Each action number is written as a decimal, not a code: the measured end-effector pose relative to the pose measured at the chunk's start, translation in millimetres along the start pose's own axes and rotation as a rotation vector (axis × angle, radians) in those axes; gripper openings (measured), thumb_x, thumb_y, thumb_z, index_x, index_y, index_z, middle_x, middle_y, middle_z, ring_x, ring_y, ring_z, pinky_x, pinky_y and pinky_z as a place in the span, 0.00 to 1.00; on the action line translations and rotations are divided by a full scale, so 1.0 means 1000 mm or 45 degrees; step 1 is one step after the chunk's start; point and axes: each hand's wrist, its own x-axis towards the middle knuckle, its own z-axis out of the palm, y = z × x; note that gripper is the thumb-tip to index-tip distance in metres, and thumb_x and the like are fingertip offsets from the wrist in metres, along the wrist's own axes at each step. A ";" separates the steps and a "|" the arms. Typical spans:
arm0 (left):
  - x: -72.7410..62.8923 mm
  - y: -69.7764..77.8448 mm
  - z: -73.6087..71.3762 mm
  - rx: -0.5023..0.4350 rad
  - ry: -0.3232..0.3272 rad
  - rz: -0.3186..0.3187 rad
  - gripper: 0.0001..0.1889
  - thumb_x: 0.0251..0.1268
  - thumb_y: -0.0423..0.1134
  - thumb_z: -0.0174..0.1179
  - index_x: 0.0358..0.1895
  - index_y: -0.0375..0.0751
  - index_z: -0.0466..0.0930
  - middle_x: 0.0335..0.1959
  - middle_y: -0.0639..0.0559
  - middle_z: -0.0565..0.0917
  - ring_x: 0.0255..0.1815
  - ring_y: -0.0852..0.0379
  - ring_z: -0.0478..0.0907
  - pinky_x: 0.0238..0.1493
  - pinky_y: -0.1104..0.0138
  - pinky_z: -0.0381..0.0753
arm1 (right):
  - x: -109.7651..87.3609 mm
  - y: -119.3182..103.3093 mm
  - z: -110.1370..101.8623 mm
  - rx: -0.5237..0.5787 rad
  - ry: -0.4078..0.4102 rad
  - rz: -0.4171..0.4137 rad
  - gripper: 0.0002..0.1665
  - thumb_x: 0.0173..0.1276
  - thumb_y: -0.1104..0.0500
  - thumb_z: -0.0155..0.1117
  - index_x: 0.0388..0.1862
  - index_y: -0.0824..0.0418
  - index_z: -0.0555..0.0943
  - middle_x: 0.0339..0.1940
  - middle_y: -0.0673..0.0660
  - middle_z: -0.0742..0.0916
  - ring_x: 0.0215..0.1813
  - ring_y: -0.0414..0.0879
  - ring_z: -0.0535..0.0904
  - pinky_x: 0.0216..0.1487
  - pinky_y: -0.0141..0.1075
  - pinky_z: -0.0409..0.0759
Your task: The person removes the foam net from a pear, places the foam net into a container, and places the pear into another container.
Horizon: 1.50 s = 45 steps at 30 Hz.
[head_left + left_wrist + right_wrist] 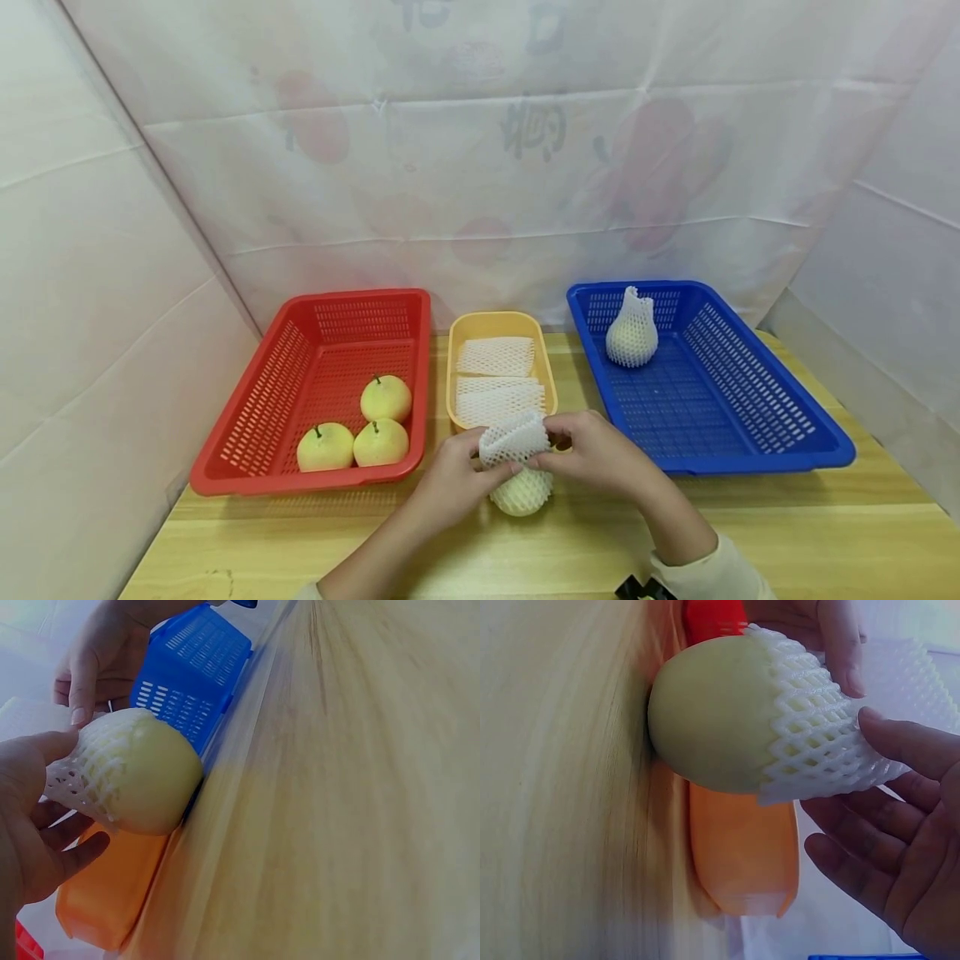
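A pale yellow pear (709,716) rests on the table with a white foam net sleeve (514,440) pulled partway over it. In both wrist views the pear's lower end is bare. My left hand (450,479) pinches the sleeve from the left, thumb in front. From the right, my right hand (596,454) pinches it too, its thumb on the mesh (817,727). The sleeve's free end stands up above the pear, between the hands.
On the left, a red basket (315,483) holds three bare pears (381,442). Behind my hands, a yellow tray (495,321) holds flat foam sleeves (497,357). A blue basket (720,462) on the right holds a sleeved pear (632,337). Cloth walls surround the wooden table (247,542).
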 end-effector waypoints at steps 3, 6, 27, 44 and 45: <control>0.000 0.001 -0.001 0.034 0.032 0.032 0.14 0.61 0.44 0.69 0.49 0.47 0.86 0.46 0.55 0.88 0.49 0.59 0.84 0.50 0.70 0.83 | 0.000 0.000 0.000 0.014 0.005 -0.009 0.07 0.60 0.55 0.74 0.35 0.52 0.84 0.30 0.44 0.86 0.30 0.36 0.78 0.30 0.31 0.80; -0.001 0.004 -0.002 0.048 0.063 0.057 0.12 0.61 0.43 0.69 0.47 0.47 0.87 0.45 0.57 0.88 0.48 0.61 0.84 0.50 0.68 0.83 | 0.000 0.000 0.001 0.028 0.025 -0.004 0.06 0.60 0.55 0.74 0.35 0.51 0.85 0.30 0.43 0.86 0.30 0.36 0.79 0.30 0.31 0.81; 0.000 0.004 -0.002 -0.028 0.102 0.060 0.16 0.59 0.48 0.69 0.49 0.49 0.85 0.47 0.56 0.88 0.50 0.59 0.84 0.49 0.67 0.84 | 0.002 0.005 0.007 0.039 -0.023 -0.058 0.13 0.59 0.52 0.76 0.39 0.55 0.85 0.35 0.46 0.88 0.38 0.37 0.83 0.39 0.31 0.84; -0.001 0.004 -0.001 0.033 0.121 0.066 0.16 0.58 0.44 0.71 0.49 0.47 0.85 0.47 0.57 0.88 0.50 0.60 0.83 0.50 0.67 0.83 | 0.001 0.000 0.004 0.076 -0.002 0.005 0.17 0.57 0.53 0.76 0.46 0.52 0.84 0.38 0.45 0.88 0.39 0.41 0.84 0.40 0.32 0.84; -0.001 0.004 -0.002 0.041 0.130 0.066 0.15 0.59 0.44 0.70 0.49 0.47 0.85 0.47 0.57 0.88 0.50 0.60 0.83 0.50 0.67 0.83 | 0.001 0.000 0.004 0.081 -0.013 0.000 0.19 0.57 0.53 0.76 0.47 0.53 0.84 0.39 0.46 0.88 0.39 0.41 0.84 0.41 0.32 0.84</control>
